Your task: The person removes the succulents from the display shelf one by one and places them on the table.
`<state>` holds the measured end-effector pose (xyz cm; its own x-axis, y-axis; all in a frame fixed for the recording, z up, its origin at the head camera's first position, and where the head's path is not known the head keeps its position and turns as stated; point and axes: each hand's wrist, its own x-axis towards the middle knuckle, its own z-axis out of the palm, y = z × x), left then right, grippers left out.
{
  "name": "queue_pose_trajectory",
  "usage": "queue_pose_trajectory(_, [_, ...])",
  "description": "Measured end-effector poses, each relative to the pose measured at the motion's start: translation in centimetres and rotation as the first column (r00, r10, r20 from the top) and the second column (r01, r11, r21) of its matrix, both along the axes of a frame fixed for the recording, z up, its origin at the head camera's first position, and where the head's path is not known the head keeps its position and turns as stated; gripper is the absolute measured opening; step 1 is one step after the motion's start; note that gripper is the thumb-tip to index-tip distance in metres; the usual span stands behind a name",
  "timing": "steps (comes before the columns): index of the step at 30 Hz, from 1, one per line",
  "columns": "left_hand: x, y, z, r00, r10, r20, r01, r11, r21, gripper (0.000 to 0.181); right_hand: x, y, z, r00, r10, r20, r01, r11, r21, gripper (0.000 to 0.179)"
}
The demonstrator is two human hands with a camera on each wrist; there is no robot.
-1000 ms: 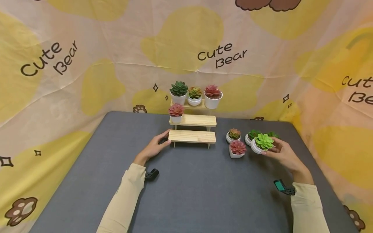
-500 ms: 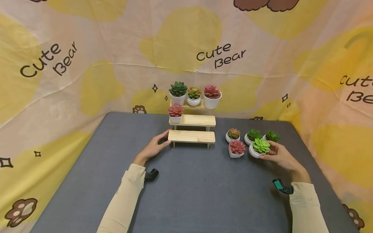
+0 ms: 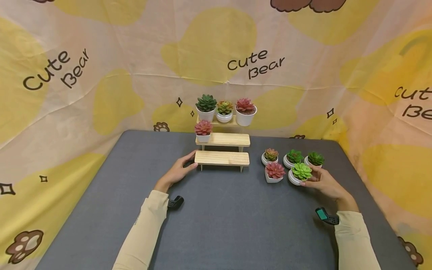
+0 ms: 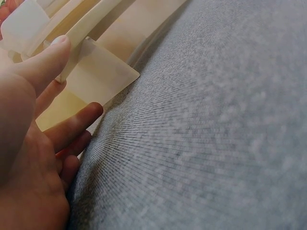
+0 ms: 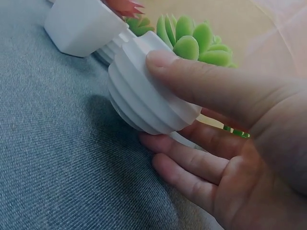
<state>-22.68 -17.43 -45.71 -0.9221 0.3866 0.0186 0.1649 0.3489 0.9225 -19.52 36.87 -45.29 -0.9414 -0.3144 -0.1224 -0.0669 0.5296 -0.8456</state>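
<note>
My right hand (image 3: 329,183) holds a bright green potted succulent (image 3: 301,171) by its ribbed white pot (image 5: 144,91), thumb on one side and fingers round the other. The pot is close over the table, in front of two darker green succulents (image 3: 294,156). At the left, my left hand (image 3: 177,170) grips the end of the lowest step of a three-step wooden stand (image 3: 222,158), thumb at the front corner and index finger toward the back. A red succulent in a square white pot (image 3: 203,131) sits at the left of the middle step.
On the top step stand a dark green succulent (image 3: 206,107), a yellow-red one (image 3: 224,111) and a red one (image 3: 245,111). A reddish-green succulent (image 3: 270,156) and a pink-red succulent (image 3: 275,172) stand left of my right hand on the grey table (image 3: 236,225).
My right hand has lowered the bright green succulent toward the table, slightly left and nearer to me. The dark green succulent behind it shows more fully. My left hand has stayed at the stand.
</note>
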Motion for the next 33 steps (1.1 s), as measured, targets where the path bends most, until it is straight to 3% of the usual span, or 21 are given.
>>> queue_pose_trajectory(6, [0.0,0.06,-0.1,1.0,0.0,0.007,-0.001,1.0,0.018,0.063,-0.06,0.22,-0.33,1.0,0.011,-0.025,-0.011,0.999,-0.03,0.072])
queue_pose_trajectory(13, [0.09,0.07,-0.08,1.0,0.003,0.007,-0.003,1.0,0.017,0.063,-0.04,0.17,-0.13,0.999,0.004,-0.047,-0.003,1.0,0.021,0.076])
queue_pose_trajectory(19, [0.19,0.17,-0.03,1.0,0.003,-0.002,-0.003,1.0,0.012,0.063,-0.01,0.22,-0.28,0.996,0.012,-0.083,-0.012,1.0,-0.003,0.07])
queue_pose_trajectory(28, [-0.02,0.18,-0.12,1.0,0.004,0.004,-0.004,1.0,0.016,0.063,0.0,0.44,-0.38,0.994,0.007,-0.106,0.01,0.988,0.155,0.074])
queue_pose_trajectory(33, [0.05,0.13,-0.09,1.0,0.006,-0.004,-0.006,1.0,0.009,0.063,-0.01,0.48,-0.45,0.996,0.003,-0.085,0.01,0.987,0.16,0.073])
